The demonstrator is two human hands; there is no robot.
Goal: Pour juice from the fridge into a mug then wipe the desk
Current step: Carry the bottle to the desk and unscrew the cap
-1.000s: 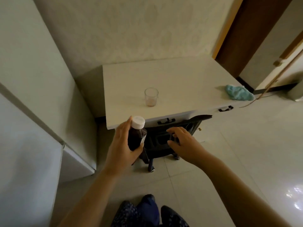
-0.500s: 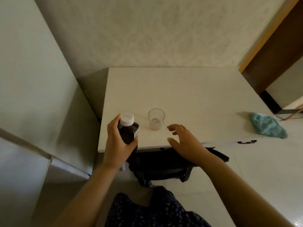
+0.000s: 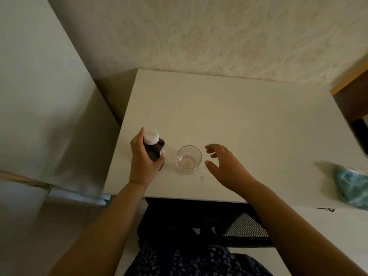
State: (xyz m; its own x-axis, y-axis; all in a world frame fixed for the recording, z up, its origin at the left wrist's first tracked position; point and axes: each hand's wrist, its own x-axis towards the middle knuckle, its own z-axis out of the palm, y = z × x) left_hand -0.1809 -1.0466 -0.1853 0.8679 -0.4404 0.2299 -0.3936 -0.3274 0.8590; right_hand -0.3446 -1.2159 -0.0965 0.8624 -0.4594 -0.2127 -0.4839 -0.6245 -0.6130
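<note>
My left hand [image 3: 142, 164] grips a dark juice bottle [image 3: 154, 149] with a white cap, held upright over the left front part of the white desk [image 3: 229, 116]. A clear glass mug [image 3: 189, 159] stands on the desk just right of the bottle; it looks nearly empty. My right hand [image 3: 225, 166] hovers open just right of the mug, fingers spread, apart from it. A teal cloth [image 3: 352, 186] lies crumpled at the desk's right front edge.
A pale fridge side [image 3: 39, 96] rises to the left of the desk. A black mesh chair [image 3: 199, 222] sits tucked under the desk's front edge, right before my legs. A textured wall backs the desk; a brown door frame [image 3: 350, 86] is at the far right.
I have stepped up to the desk. The bottle in my left hand moved forward over the desktop, and my right hand came up from the chair to beside the mug.
</note>
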